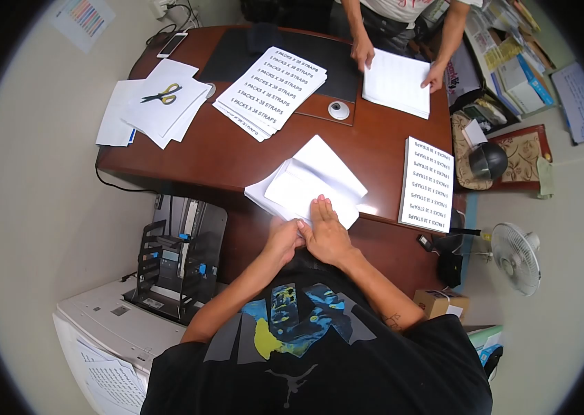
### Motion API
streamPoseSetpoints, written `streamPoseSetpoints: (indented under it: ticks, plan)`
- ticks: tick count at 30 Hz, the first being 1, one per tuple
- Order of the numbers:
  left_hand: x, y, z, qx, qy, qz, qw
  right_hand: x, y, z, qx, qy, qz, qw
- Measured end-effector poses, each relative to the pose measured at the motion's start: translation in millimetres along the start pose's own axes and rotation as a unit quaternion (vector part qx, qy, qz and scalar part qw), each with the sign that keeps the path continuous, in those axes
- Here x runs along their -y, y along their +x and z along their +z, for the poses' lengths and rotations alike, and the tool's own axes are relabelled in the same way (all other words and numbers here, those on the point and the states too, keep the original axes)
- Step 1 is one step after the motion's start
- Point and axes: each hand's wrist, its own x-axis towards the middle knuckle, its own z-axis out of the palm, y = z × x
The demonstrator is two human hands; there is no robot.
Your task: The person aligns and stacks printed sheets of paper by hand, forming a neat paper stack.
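Note:
A loose pile of white paper sheets (333,173) lies at the front edge of the desk, with the upper sheets bent over into a fold. My right hand (326,232) rests flat on the folded sheets, fingers stretched forward. Close beside it, my left hand (285,241) is closed on the near edge of the sheets; its fingertips are partly hidden. Beyond the pile is a stack of printed sheets (271,93) reading "5 PACKS X 38 STRAPS". A neat stack with the same print (426,183) sits at the desk's right edge.
Across the brown desk (188,138), another person's hands hold a white paper stack (396,83). Scissors (161,94) lie on papers at the left, near a phone (172,45). A printer (126,311) stands lower left, a fan (515,258) on the right.

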Motion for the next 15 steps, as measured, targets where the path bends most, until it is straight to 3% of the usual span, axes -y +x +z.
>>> streamPoseSetpoints:
  ticks: [15]
  plan:
    - [1.9,-2.4,0.7,-0.027,-0.017,-0.013,0.999,8.2,-14.0,6.0,-0.003,0.038,-0.016,0.999]
